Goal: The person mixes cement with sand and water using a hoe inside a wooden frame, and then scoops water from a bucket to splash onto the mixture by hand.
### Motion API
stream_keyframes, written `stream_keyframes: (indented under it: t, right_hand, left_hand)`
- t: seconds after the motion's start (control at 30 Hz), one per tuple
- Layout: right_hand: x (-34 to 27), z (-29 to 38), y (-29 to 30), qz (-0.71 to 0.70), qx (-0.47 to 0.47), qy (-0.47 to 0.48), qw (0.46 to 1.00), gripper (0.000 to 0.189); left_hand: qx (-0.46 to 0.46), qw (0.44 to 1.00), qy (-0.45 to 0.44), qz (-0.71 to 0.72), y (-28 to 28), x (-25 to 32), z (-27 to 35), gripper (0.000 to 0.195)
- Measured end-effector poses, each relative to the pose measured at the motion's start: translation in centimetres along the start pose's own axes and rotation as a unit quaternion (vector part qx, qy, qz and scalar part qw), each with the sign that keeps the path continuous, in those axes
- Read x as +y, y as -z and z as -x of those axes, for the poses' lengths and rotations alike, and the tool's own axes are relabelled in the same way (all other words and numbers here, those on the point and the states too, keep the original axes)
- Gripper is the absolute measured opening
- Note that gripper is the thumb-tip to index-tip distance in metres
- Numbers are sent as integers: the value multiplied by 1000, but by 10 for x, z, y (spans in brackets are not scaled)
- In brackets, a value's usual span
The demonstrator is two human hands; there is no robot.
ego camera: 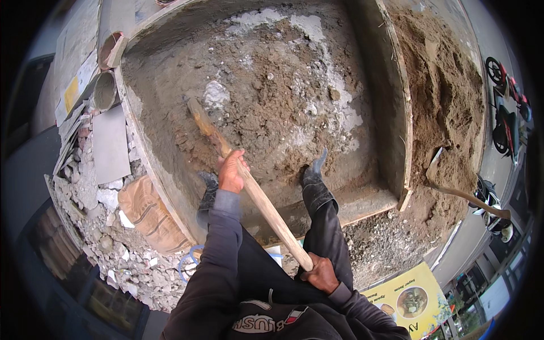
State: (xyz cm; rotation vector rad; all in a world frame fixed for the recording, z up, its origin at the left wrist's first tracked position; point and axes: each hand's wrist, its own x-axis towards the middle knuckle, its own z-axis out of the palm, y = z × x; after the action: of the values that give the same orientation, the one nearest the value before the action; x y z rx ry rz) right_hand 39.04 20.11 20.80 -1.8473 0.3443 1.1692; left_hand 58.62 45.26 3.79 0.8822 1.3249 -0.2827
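Note:
Both my hands grip a long wooden tool handle [267, 202] that slants from lower right to upper left. My left hand [232, 171] is closed around its middle, and my right hand [321, 272] holds the end near my thigh. The handle's far end reaches into a heap of sand mix [263, 93] with white powder patches; the tool's head is hidden in the material. A white lump [216, 95] lies beside that end. My black rubber boots [316, 187] stand inside the wooden-walled mixing trough [406, 106], one on each side of the handle.
Right of the trough lies a sand pile [446, 85] with a shovel [463, 193] on it. Rubble [91, 199], a brown paper sack [151, 212] and two buckets [104, 90] are at the left. Gravel [382, 242] and a yellow banner [414, 297] lie lower right; motorcycles [505, 114] stand beyond.

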Motion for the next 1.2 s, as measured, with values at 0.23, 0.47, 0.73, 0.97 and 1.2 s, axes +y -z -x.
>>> stream_keyframes:
  t: [0.23, 0.47, 0.73, 0.97, 1.2]
  right_hand:
    - [-45, -93, -20, 36, -38, 25, 998, 29]
    - [-27, -46, -13, -63, -98, -106, 987, 43]
    - [-62, 6, 76, 65, -84, -47, 993, 36]
    - [79, 35, 144, 277, 52, 55, 958, 24]
    - [169, -43, 154, 321, 179, 57, 928, 11]
  left_hand:
    - [-29, 987, -158, 15, 11, 116, -27, 23]
    - [17, 1000, -11, -24, 43, -10, -78, 22]
    - [12, 995, 84, 60, 46, -40, -40, 26]
    - [-53, 976, 126, 169, -1, -65, 97, 29]
    - [-116, 973, 55, 190, -16, -84, 141, 21]
